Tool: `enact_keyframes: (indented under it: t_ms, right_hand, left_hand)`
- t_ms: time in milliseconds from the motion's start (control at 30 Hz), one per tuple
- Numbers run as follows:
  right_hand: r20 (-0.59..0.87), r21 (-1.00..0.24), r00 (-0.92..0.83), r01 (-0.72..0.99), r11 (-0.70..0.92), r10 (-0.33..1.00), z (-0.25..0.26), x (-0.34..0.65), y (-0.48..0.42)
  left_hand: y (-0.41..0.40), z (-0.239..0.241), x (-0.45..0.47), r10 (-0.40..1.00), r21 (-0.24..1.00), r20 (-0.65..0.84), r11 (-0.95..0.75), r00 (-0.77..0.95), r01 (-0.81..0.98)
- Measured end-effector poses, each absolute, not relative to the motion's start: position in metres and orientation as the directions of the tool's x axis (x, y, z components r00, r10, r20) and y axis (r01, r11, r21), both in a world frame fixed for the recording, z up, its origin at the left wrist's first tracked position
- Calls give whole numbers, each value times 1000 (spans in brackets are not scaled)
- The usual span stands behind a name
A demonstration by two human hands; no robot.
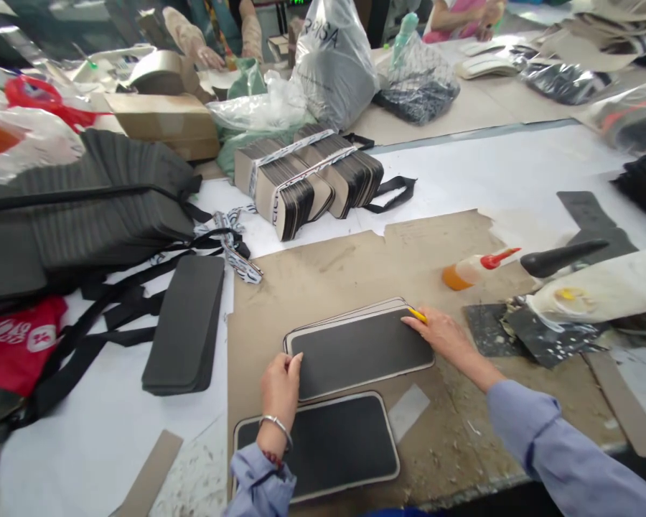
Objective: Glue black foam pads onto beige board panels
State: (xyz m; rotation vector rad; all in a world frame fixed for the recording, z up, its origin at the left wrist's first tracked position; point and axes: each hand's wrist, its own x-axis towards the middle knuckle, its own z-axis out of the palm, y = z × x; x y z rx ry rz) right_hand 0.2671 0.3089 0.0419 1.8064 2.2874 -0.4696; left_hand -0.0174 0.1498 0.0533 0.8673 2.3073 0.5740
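Observation:
A small stack of dark rounded panels with pale borders (360, 348) lies on a brown cardboard sheet (344, 269). My left hand (281, 384) pinches the stack's left edge, fingers curled on it. My right hand (440, 332) rests at the stack's right corner, fingers closed around a thin yellow tool (418, 314). Another single bordered panel (334, 445) lies nearer me, partly under my left wrist.
A stack of plain dark foam pads (186, 323) sits to the left, with black bags and straps (86, 208) beyond. Bundled panel stacks (306, 179) stand behind the cardboard. A glue bottle (476, 268) with a red nozzle and a glue-smeared brush and scraps (565, 287) lie right. Other people's hands work at the far side.

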Motion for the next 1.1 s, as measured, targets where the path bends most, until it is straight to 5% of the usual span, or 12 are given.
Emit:
enact_keyframes:
  t_ms: [1100]
  right_hand:
    - [-434, -215, -179, 972, 92, 883, 48, 275, 311]
  left_hand:
    - [154, 56, -21, 697, 502, -388, 709, -603, 496]
